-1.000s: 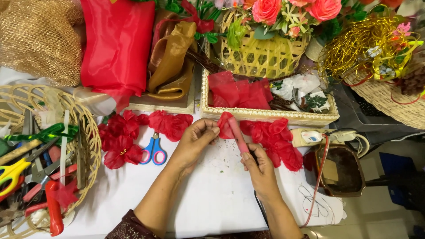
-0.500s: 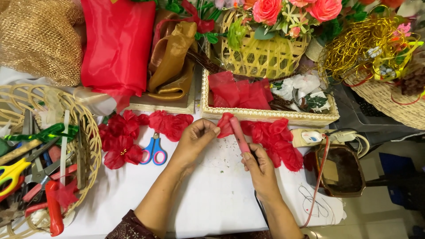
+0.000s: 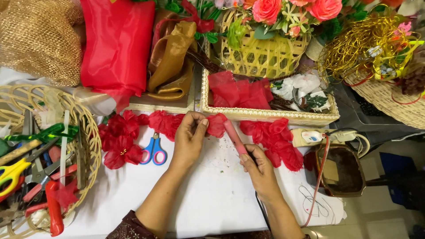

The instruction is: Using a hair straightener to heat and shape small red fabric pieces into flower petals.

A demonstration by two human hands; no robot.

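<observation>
Down at the near edge, two forearms coming up over the white table (image 3: 212, 199). Right hand (image 3: 260, 170) wrapped around the lower end of a pink stick-shaped tool (image 3: 235, 138), fingers curled shut on it, tip angled up and to the left. Left hand (image 3: 189, 140) just beside, thumb and fingertips pinched on a red fabric petal (image 3: 217, 125), tool tip touching that petal (whether glue gun or heated iron, cannot tell). Petal held just above the table, right in front of the cream tray's near rim.

Left of the hands, blue-handled scissors (image 3: 154, 150) flat on the table, blades tucked under a cluster of red fabric flowers (image 3: 121, 139). Further left, a round wicker basket (image 3: 84, 132) crammed with tools: yellow-handled scissors (image 3: 11, 170), red-handled pliers (image 3: 51, 208), a green ribbon (image 3: 44, 132) across them.

Right of the hands, more loose red petals (image 3: 279, 141) heaped on the table, then a white power strip (image 3: 312, 136) with a red cord trailing down toward the near edge.

Beyond the hands, the cream rectangular tray (image 3: 265, 116) holding red fabric pieces (image 3: 239, 93) and white flowers (image 3: 305, 84). Behind that, a woven bamboo basket (image 3: 265, 55) topped with pink and coral roses (image 3: 270, 11). Far left, gold netting (image 3: 40, 40), a big drape of red fabric (image 3: 115, 44), a mustard satin ribbon (image 3: 170, 57). Far right, a tangle of gold wire (image 3: 358, 44) on another wicker basket (image 3: 389, 99).
</observation>
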